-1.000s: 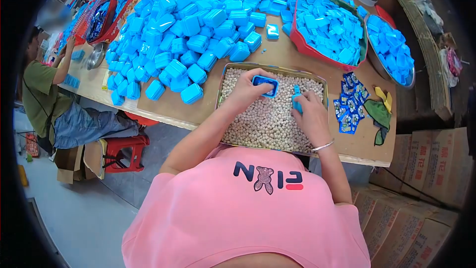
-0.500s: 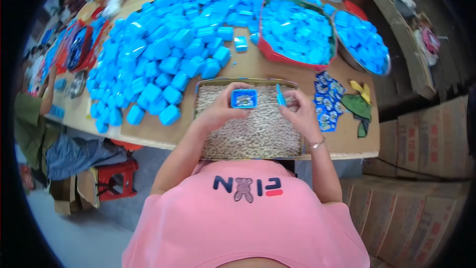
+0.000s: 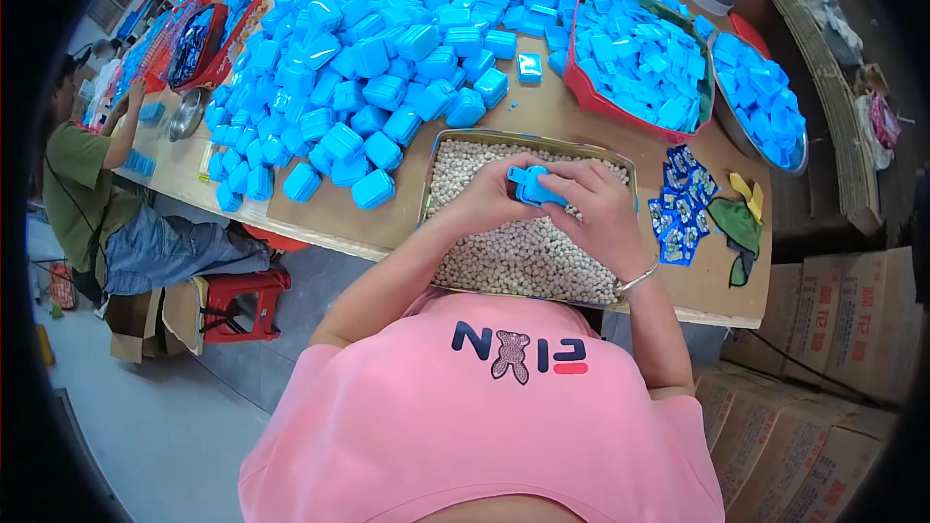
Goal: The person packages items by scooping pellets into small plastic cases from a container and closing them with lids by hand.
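A small blue plastic box (image 3: pixel 533 184) is between my hands, above a rectangular tray (image 3: pixel 632 174) of small pale round pellets (image 3: pixel 513 257). My left hand (image 3: pixel 489 199) is closed around the box's left side. My right hand (image 3: pixel 605 208) is closed over its right side, fingers across the top. A blue tab or edge sticks out at the box's upper left. The box's inside is hidden, and I cannot tell whether its lid is fully on.
A big heap of blue boxes (image 3: pixel 387 68) spreads over the table. Beyond the tray stand a red-rimmed basket (image 3: pixel 572 82) and a metal bowl (image 3: pixel 802 157) of blue pieces. Printed blue packets (image 3: pixel 681 203) lie at right, near a green and yellow cloth (image 3: pixel 736 223). A co-worker (image 3: pixel 82 174) sits at left.
My right hand has brought the blue lid left onto the box in my left hand. The box's open top and the contents seen before are now covered. The view has shifted.
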{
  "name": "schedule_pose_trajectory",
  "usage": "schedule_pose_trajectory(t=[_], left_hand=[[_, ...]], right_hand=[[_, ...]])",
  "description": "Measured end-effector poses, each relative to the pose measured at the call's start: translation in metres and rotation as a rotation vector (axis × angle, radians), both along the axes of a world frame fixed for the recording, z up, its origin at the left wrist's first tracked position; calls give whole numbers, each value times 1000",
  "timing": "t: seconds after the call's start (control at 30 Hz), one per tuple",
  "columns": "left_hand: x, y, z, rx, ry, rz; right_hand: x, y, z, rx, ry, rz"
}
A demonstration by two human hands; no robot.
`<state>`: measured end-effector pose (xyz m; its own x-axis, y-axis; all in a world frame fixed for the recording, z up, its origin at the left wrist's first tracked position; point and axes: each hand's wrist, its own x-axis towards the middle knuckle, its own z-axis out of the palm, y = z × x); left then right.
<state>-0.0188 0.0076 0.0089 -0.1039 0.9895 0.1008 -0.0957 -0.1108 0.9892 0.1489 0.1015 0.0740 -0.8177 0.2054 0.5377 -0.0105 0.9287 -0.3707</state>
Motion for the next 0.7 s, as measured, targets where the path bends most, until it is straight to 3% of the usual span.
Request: schedule_pose_trajectory(t=[0.3,0.6,0.67,0.7], left_hand=[[-2,-2,5,11,141,1],[-6,-11,18,-143,-197,-134],[-3,-9,19,-145,-235,-88],[-2,-8,19,-82,-201,-103]], right_hand=[[2,-5,-2,113,-13,5],[5,-2,-9,3,28,35],[3,-6,-12,-236,103,-23],[2,-6,-18,-234,109,-28]])
